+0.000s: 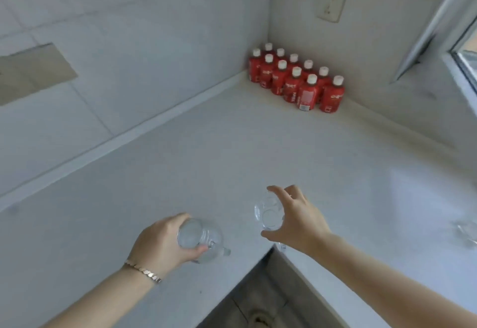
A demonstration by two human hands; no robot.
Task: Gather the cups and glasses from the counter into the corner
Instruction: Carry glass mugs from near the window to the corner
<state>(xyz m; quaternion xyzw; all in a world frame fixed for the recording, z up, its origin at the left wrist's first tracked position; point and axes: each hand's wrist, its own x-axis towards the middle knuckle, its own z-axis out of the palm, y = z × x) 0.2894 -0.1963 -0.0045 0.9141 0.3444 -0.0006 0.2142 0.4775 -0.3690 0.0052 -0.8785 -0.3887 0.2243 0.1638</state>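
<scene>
You're mid-carry: your left hand (160, 243) grips a glass mug (200, 237), your right hand (296, 220) a clear glass (268, 215) — both at 6 o'clock. Next, set them down by the red bottles (296, 79) at 1 o'clock — gently.

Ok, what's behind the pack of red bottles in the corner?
Only the two tiled walls meeting behind the red bottles; no cups or glasses show there. The counter strip directly behind them is hidden.

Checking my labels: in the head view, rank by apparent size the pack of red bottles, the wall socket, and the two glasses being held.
1. Pack of red bottles
2. Glass mug in left hand and glass in right hand: alike, unranked
3. Wall socket
</scene>
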